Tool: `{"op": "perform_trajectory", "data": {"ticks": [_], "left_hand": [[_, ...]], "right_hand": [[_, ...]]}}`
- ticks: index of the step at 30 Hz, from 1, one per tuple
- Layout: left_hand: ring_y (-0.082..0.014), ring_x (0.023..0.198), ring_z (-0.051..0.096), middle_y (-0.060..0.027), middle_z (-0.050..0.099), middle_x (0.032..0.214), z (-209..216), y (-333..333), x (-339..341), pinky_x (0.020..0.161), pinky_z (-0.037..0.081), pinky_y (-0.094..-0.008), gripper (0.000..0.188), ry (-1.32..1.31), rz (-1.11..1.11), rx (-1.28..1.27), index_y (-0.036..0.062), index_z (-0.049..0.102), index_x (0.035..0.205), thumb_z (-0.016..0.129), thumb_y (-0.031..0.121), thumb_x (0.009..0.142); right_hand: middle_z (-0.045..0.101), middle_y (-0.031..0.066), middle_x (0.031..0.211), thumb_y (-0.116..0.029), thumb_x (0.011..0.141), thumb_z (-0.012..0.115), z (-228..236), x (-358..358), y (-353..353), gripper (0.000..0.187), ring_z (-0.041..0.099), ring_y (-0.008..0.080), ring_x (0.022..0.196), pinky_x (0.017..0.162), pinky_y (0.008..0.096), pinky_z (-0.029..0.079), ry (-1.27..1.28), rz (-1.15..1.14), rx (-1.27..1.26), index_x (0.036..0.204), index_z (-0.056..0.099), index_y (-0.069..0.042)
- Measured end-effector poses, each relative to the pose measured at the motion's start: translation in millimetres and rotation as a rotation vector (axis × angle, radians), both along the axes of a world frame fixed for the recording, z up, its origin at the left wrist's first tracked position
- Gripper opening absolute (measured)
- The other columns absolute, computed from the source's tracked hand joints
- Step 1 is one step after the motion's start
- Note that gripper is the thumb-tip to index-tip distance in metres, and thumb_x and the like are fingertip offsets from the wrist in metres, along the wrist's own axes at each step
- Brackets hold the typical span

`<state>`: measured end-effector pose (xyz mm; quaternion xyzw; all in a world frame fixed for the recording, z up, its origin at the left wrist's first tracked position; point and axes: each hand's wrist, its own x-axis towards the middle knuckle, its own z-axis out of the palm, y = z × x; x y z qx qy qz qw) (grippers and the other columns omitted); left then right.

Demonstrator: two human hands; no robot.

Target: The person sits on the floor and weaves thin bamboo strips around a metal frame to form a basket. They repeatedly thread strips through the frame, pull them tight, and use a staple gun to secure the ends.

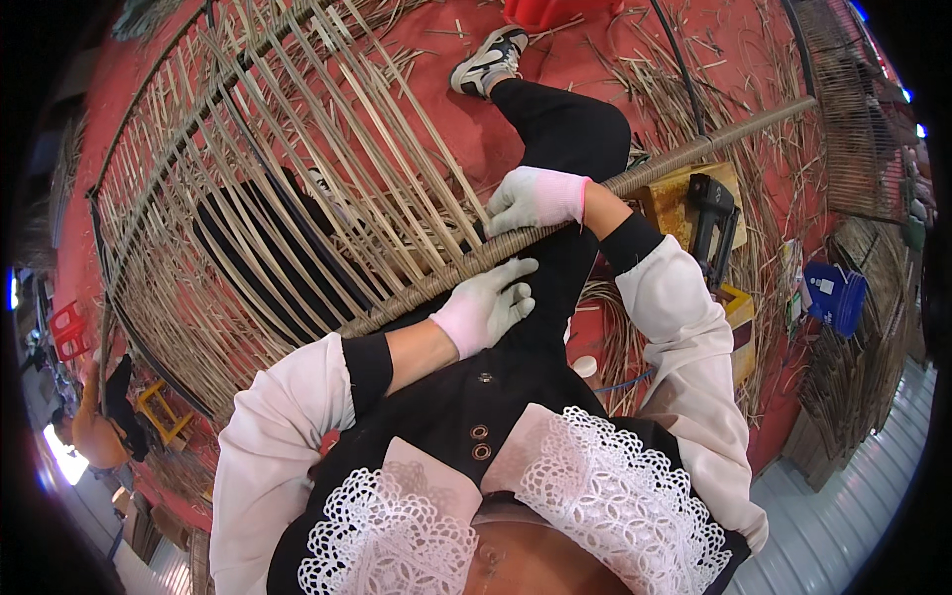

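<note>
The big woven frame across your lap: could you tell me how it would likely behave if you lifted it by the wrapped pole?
The woven frame is mostly open gaps between thin strips, so it is probably light for its size. Those long slender strips would likely flex and sway. The wrapped pole looks stiffer; the left hand and right hand both rest on it, and its wide span could make it unwieldy.

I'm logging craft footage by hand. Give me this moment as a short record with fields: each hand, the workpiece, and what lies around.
left hand: gloved left hand, fingers spread flat on the wrapped rim pole
right hand: gloved right hand, curled over the same pole where the strips meet it
workpiece: large woven frame of thin cane strips, lying across the lap
nearby: black nail gun on a wooden box, blue packet, loose fibre on red floor
</note>
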<state>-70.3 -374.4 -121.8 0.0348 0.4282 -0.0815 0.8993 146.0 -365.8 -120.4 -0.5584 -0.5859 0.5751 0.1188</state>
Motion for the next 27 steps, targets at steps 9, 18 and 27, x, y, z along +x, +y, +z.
{"op": "perform_trajectory", "data": {"ticks": [9, 18, 27], "left_hand": [[-0.0086, 0.058, 0.04, 0.0035, 0.046, 0.069, 19, 12, 19, 0.057, 0.037, -0.0259, 0.021, 0.184, -0.152, 0.08, 0.0094, 0.057, 0.103, 0.056, 0.03, 0.104], [-0.0049, 0.045, 0.027, 0.01, 0.031, 0.058, 106, 153, 16, 0.041, 0.023, -0.0227, 0.027, -0.221, -0.219, 0.243, 0.0063, 0.061, 0.099, 0.05, 0.03, 0.106], [-0.0412, 0.101, 0.066, -0.0225, 0.07, 0.108, 95, 360, 75, 0.09, 0.053, -0.0489, 0.053, 0.679, -0.804, 2.327, 0.0118, 0.063, 0.129, 0.032, 0.048, 0.106]], "right_hand": [[0.069, 0.0182, 0.081, -0.029, 0.089, 0.068, -2, -7, 0, 0.027, 0.066, 0.032, 0.072, 0.072, 0.0396, 0.052, -0.004, -0.054, 0.063, 0.09, 0.073, -0.002], [0.068, 0.0029, 0.078, -0.025, 0.092, 0.073, 4, -1, -20, 0.025, 0.057, 0.0061, 0.073, 0.07, 0.0269, 0.049, 0.395, -0.14, 0.221, 0.099, 0.073, -0.001], [0.058, 0.009, 0.066, -0.027, 0.094, 0.071, 14, -5, 32, 0.029, 0.053, 0.0141, 0.064, 0.06, 0.0356, 0.046, 0.07, -0.233, -0.046, 0.085, 0.065, 0.0]]}}
